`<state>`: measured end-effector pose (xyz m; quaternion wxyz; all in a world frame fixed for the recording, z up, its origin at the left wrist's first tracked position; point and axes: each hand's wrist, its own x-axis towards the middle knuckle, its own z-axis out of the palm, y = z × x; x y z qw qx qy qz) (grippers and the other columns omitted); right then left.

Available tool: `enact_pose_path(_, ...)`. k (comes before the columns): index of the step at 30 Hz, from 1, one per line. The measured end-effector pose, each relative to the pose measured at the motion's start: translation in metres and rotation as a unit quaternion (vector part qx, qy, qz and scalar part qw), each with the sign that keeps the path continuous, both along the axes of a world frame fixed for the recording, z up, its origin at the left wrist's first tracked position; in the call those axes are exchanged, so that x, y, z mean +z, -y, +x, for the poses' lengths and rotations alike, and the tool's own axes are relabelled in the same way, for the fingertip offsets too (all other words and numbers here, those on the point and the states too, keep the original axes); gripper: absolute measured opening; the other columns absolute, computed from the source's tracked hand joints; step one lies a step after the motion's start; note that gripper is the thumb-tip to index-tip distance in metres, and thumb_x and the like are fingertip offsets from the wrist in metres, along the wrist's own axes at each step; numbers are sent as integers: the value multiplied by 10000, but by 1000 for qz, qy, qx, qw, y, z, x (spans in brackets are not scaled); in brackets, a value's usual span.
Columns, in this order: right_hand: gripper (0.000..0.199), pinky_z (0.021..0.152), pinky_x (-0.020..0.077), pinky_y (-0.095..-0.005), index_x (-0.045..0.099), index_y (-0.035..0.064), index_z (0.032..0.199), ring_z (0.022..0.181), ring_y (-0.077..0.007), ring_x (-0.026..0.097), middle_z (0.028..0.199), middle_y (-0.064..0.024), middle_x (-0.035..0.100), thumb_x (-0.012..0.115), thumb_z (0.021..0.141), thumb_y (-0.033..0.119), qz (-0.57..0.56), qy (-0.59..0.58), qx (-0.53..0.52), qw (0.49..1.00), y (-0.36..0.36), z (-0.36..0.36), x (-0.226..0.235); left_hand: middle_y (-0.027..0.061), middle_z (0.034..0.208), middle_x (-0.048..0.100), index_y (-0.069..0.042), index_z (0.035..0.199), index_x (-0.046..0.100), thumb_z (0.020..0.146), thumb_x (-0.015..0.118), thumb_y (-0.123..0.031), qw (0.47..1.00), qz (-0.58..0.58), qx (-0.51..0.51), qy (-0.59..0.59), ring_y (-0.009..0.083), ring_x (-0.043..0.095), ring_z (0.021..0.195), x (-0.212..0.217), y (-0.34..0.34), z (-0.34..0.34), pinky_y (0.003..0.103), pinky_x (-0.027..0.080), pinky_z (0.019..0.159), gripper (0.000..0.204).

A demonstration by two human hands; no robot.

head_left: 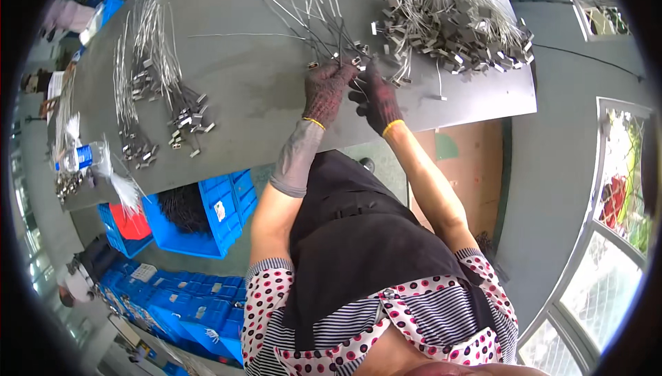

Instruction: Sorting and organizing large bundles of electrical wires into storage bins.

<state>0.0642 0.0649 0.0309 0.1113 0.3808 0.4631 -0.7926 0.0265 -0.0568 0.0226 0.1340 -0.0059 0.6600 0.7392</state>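
Both my hands wear dark red-and-black knit gloves with yellow cuffs and work close together at the table's near edge. My left hand [324,93] is closed around thin cables [338,38] with small box-shaped metal connectors [356,62] at their near ends. Just beside it, my right hand [381,100] has its fingers curled by the connectors; what lies between its fingertips is too small to make out. A big heap of grey cables with connector ends [455,42] spreads to the right of my hands.
The grey metal table [234,93] also carries more cable bundles [148,86] at the left and a clear plastic bottle [84,157]. Below its edge stand blue crates [224,214], one holding black cables [185,209]. A wall with windows [607,238] rises at the right.
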Motion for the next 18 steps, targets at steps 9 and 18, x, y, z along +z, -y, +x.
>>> enact_pose_path(9,647,502,479,-365,635,-7,1034,584,-225,589,742,-121,609,485,922,613,234,-100,63,965,-20,-18,2,-21,766,656,-45,928,733,926,635,-254,993,1,-50,106,82,530,679,-15,-28,-5,261,434,636,231)
enact_pose_path(18,389,843,497,-470,592,134,1179,980,-349,642,1058,-153,665,664,850,329,762,159,90,622,-124,24,-30,56,742,634,-40,841,690,898,694,-339,898,-367,78,-231,150,583,630,-35,12,-34,318,466,575,305)
